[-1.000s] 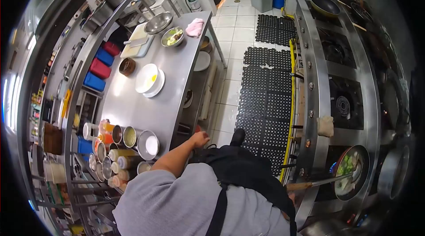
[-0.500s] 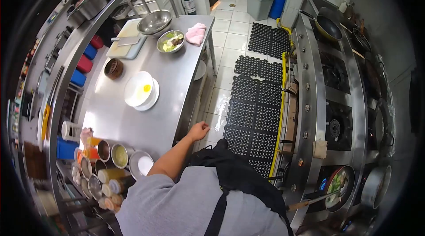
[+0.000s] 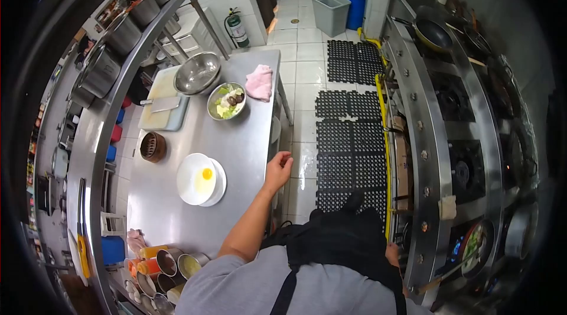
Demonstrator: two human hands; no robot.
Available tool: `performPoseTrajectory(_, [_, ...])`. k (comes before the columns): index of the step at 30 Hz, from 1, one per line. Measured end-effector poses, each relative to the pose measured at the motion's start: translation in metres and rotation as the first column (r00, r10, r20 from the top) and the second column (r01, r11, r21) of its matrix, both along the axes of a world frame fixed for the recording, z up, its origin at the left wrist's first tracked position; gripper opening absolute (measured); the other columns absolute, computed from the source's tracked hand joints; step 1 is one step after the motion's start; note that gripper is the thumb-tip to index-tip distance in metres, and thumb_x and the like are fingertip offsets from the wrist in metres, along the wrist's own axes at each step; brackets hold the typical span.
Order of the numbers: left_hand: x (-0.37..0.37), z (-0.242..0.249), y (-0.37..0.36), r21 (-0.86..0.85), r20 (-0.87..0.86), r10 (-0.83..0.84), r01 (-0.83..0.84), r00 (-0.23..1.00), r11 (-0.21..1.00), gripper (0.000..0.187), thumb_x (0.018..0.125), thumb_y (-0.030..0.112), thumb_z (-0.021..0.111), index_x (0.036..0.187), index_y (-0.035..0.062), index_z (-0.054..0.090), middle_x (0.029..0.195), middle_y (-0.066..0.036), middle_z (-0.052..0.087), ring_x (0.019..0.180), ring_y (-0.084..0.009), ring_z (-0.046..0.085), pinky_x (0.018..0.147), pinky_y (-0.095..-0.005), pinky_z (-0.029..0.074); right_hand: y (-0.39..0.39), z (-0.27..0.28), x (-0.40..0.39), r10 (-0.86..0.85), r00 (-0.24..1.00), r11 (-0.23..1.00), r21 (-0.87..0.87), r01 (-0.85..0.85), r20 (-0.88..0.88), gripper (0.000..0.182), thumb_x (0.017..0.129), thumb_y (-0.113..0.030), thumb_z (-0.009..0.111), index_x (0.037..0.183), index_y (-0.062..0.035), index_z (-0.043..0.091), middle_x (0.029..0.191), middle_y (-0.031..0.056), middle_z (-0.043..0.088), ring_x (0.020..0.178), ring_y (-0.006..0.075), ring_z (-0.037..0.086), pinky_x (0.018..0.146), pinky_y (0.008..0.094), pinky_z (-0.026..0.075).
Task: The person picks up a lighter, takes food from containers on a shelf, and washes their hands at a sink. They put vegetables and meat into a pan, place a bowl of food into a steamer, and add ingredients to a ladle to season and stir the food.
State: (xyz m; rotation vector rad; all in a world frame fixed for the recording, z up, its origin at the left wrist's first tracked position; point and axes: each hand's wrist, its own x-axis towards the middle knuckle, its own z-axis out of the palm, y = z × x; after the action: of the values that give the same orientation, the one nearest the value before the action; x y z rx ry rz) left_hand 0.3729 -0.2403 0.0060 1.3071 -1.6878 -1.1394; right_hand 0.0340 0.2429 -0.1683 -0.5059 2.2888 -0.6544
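Observation:
My left hand (image 3: 279, 169) hangs in the air just off the right edge of the steel table (image 3: 248, 149). Its fingers are curled in, and nothing shows in them. A white bowl (image 3: 190, 180) with a raw egg yolk (image 3: 207, 174) in it sits on a white plate (image 3: 220, 188) to the left of that hand. Low on my right side, near the stove front, only a small part of my right hand (image 3: 393, 254) shows. Its fingers are mostly hidden by my body. Further up the table stands a metal bowl of cut vegetables (image 3: 227, 101).
A cleaver (image 3: 164, 104) lies on cutting boards (image 3: 155, 115). The stove (image 3: 417, 155) runs along the right, with a wok of vegetables (image 3: 476, 248) over a blue flame. Black rubber mats (image 3: 348, 149) cover part of the tiled aisle. Sauce containers (image 3: 169, 262) stand at lower left.
The view has shifted, and the table things sit lower and further right. My left hand has moved forward beside the table edge. Part of my right hand has come into view.

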Motion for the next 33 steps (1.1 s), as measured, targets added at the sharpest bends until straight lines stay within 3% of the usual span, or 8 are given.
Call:
performPoseTrajectory(1, [0.0,-0.005,-0.002,0.027,-0.038,0.005,-0.004,0.999,1.0,0.023,0.092,0.013,0.065,0.112,0.0015,0.063,0.09,-0.009,0.069,0.08,-0.0145,0.065,0.073,-0.0284,0.053,-0.013,0.008,-0.001,0.204,0.972,0.978,0.075,-0.196,-0.117,0.019,0.089,-0.012,0.054,0.09,0.0008,0.068,0.077,0.0166,0.066,0.061,0.0243,0.063,0.052,0.0361,0.045])
performPoseTrajectory(2, [0.0,-0.002,-0.002,0.039,-0.037,0.008,-0.007,0.999,0.999,0.023,0.092,0.013,0.066,0.112,0.0018,0.063,0.09,-0.009,0.069,0.08,-0.014,0.065,0.073,-0.0282,0.053,0.018,-0.056,-0.025,0.695,0.51,0.682,0.24,-0.691,-0.507,0.021,0.089,-0.017,0.056,0.093,-0.0001,0.068,0.081,0.0204,0.068,0.063,0.0303,0.066,0.055,0.0398,0.049])
performPoseTrajectory(9, [0.024,0.054,-0.052,0.069,-0.211,0.109,-0.097,0.971,0.993,0.02,0.095,0.011,0.063,0.112,-0.0005,0.062,0.094,-0.005,0.068,0.083,-0.0108,0.065,0.076,-0.0249,0.052,-0.093,-0.091,-0.061,0.76,0.53,0.599,0.09,-0.795,-0.376,0.02,0.09,-0.017,0.055,0.095,-0.0005,0.066,0.081,0.0199,0.068,0.063,0.0306,0.066,0.055,0.0413,0.051])
performPoseTrajectory(16, [0.065,0.245,-0.143,-0.441,-0.066,0.293,-0.292,0.954,0.849,0.018,0.094,0.009,0.064,0.109,-0.0002,0.065,0.094,-0.007,0.07,0.086,-0.0117,0.065,0.079,-0.0261,0.051,-0.294,-0.093,-0.157,0.818,0.485,0.488,-0.074,-0.87,-0.31,0.02,0.09,-0.017,0.055,0.097,-0.0009,0.065,0.081,0.0193,0.068,0.064,0.0308,0.067,0.055,0.0429,0.053])
performPoseTrajectory(17, [0.067,0.285,-0.151,-0.537,-0.014,0.34,-0.294,0.94,0.791,0.017,0.093,0.009,0.064,0.108,-0.0003,0.066,0.094,-0.007,0.07,0.085,-0.0114,0.065,0.078,-0.026,0.051,-0.352,-0.06,-0.158,0.549,0.83,0.836,-0.076,-0.544,0.095,0.02,0.092,-0.017,0.055,0.101,-0.0011,0.063,0.082,0.0187,0.067,0.064,0.0309,0.067,0.055,0.0441,0.054])
performPoseTrajectory(18, [0.07,0.324,-0.159,-0.644,0.057,0.388,-0.263,0.92,0.718,0.017,0.093,0.009,0.064,0.107,-0.0005,0.066,0.094,-0.007,0.07,0.084,-0.0111,0.065,0.078,-0.0259,0.051,-0.396,-0.042,-0.163,0.072,0.89,0.985,0.111,-0.135,0.449,0.021,0.093,-0.018,0.054,0.105,-0.0013,0.061,0.082,0.0181,0.067,0.065,0.0311,0.067,0.054,0.0453,0.056])
performPoseTrajectory(25, [0.112,0.497,-0.259,-0.86,0.243,0.726,-0.203,0.644,0.468,0.022,0.09,0.021,0.066,0.096,-0.0008,0.069,0.084,-0.012,0.071,0.073,-0.0176,0.067,0.069,-0.0303,0.052,-0.545,-0.01,-0.219,0.161,0.904,0.987,-0.09,-0.137,0.396,0.025,0.094,-0.021,0.055,0.106,0.0008,0.057,0.079,0.0166,0.064,0.06,0.031,0.067,0.044,0.0409,0.054])
performPoseTrajectory(33, [0.192,0.575,-0.418,-0.673,0.671,0.707,-0.219,0.222,0.707,0.022,0.086,0.01,0.059,0.101,-0.0006,0.07,0.097,-0.023,0.07,0.094,-0.0316,0.07,0.08,-0.0411,0.052,-0.495,-0.067,-0.261,0.068,0.929,0.998,-0.019,-0.066,0.363,0.031,0.095,-0.029,0.052,0.091,0.0006,0.061,0.074,0.0153,0.063,0.06,0.0299,0.064,0.052,0.0457,0.056])
